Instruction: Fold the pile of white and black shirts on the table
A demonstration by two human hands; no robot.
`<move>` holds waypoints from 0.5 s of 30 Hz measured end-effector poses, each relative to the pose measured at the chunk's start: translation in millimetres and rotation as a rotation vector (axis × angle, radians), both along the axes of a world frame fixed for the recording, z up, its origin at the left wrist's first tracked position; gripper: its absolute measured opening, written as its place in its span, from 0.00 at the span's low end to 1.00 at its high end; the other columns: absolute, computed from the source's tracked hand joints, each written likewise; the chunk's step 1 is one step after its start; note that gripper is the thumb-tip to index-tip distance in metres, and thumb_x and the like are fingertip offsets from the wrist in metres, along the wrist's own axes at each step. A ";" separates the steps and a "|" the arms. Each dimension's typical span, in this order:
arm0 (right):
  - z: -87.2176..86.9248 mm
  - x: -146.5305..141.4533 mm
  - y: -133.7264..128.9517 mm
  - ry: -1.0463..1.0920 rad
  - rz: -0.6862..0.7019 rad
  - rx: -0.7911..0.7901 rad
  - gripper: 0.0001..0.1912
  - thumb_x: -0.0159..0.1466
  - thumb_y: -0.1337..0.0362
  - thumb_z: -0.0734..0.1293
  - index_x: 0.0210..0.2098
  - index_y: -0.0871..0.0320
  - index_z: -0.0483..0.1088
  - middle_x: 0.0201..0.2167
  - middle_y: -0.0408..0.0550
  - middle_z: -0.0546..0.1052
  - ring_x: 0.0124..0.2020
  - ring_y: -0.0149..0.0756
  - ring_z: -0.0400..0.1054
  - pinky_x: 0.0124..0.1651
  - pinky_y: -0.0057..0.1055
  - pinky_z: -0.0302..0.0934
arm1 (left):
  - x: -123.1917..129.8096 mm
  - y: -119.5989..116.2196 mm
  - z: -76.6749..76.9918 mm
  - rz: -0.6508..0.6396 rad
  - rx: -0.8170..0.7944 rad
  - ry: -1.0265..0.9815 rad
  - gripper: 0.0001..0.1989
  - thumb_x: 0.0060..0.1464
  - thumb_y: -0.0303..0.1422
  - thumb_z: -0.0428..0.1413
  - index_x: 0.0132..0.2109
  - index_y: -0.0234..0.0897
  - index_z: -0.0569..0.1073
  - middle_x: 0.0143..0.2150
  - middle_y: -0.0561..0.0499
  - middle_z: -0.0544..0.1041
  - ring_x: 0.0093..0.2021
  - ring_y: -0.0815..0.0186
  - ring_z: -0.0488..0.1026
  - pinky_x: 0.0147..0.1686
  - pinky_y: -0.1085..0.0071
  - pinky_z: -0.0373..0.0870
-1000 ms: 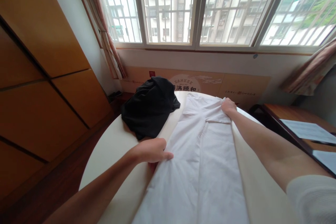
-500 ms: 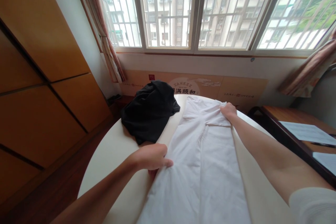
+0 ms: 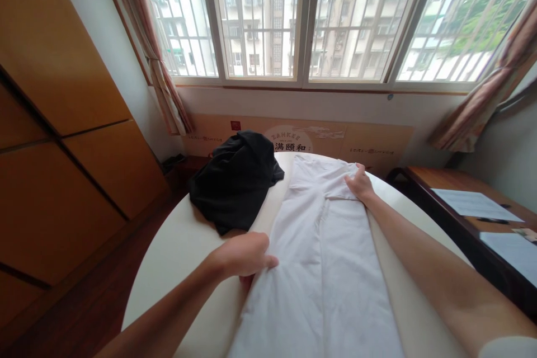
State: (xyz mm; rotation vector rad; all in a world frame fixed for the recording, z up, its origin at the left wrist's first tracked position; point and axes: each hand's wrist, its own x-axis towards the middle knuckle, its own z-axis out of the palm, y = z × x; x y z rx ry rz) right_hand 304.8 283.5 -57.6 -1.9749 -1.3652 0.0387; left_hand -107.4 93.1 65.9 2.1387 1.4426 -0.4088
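A long white cloth garment [image 3: 323, 268] lies folded lengthwise down the middle of a round cream surface [image 3: 180, 257]. My left hand [image 3: 243, 255] is curled around the cloth's near left edge, with fingers tucked under it. At the cloth's far end, my right hand [image 3: 359, 184] rests on the fabric with its fingers spread. A crumpled black garment [image 3: 235, 184] lies to the left of the white cloth, a little beyond my left hand. What is under the cloth is hidden.
A wooden wardrobe [image 3: 62, 123] stands along the left. A dark-edged wooden desk [image 3: 444, 184] with papers [image 3: 474, 205] stands at the right. Beyond the round surface are a printed wall panel [image 3: 293, 140], curtains and a barred window [image 3: 260, 17].
My right hand has slid slightly nearer and its fingers have spread on the cloth. My left hand keeps its hold. The view has swung a little to the right.
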 end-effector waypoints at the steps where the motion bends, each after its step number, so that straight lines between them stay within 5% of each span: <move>1: -1.6 -0.2 -5.3 -0.010 0.022 0.010 0.36 0.64 0.59 0.64 0.68 0.62 0.54 0.61 0.67 0.74 0.60 0.57 0.70 0.61 0.49 0.64 | -0.3 -0.4 -0.8 -0.004 0.020 0.003 0.18 0.60 0.43 0.54 0.25 0.39 0.67 0.21 0.47 0.75 0.23 0.59 0.75 0.28 0.70 0.68; 11: -13.2 -8.2 -58.0 -0.152 0.115 0.003 0.34 0.64 0.60 0.62 0.68 0.66 0.60 0.68 0.69 0.65 0.73 0.60 0.52 0.71 0.55 0.51 | 6.0 -11.9 4.1 -0.019 0.088 0.065 0.19 0.63 0.43 0.54 0.27 0.37 0.72 0.19 0.48 0.72 0.23 0.60 0.73 0.30 0.69 0.69; 15: -9.9 -19.3 -72.7 -0.227 0.160 -0.025 0.30 0.66 0.62 0.61 0.66 0.67 0.64 0.68 0.68 0.66 0.72 0.56 0.55 0.73 0.51 0.50 | 5.5 -14.0 4.0 0.011 0.045 0.037 0.20 0.62 0.41 0.53 0.24 0.37 0.69 0.18 0.48 0.71 0.22 0.61 0.72 0.28 0.70 0.69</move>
